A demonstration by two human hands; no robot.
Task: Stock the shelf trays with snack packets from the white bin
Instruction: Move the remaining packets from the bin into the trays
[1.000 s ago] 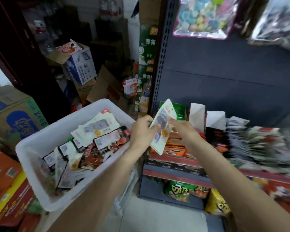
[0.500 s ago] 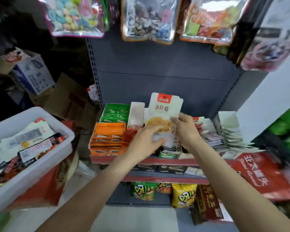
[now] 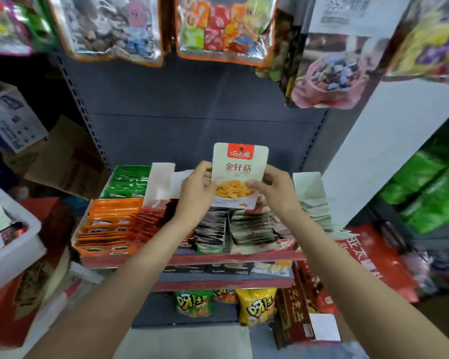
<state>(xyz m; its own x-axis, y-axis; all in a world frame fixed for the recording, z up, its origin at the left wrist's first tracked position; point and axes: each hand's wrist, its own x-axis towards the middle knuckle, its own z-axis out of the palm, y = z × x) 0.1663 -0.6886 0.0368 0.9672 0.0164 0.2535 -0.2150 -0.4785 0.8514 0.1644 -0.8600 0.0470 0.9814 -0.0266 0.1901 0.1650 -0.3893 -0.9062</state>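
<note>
Up and facing front now, the cream rectangular snack packet with red label (image 3: 240,174), lifted a touch higher than half a second ago. Left hand (image 3: 196,189) and right hand (image 3: 275,189) both pinching its lower edges, thumbs across the front. Directly beneath the grip, the red-edged shelf tray (image 3: 208,256) of upright packet rows. White plastic bin (image 3: 13,251) slid further off toward the left edge.

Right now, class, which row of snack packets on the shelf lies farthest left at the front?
The orange foil packets; the green foil packets sit behind them, the red packets to their right.
</note>
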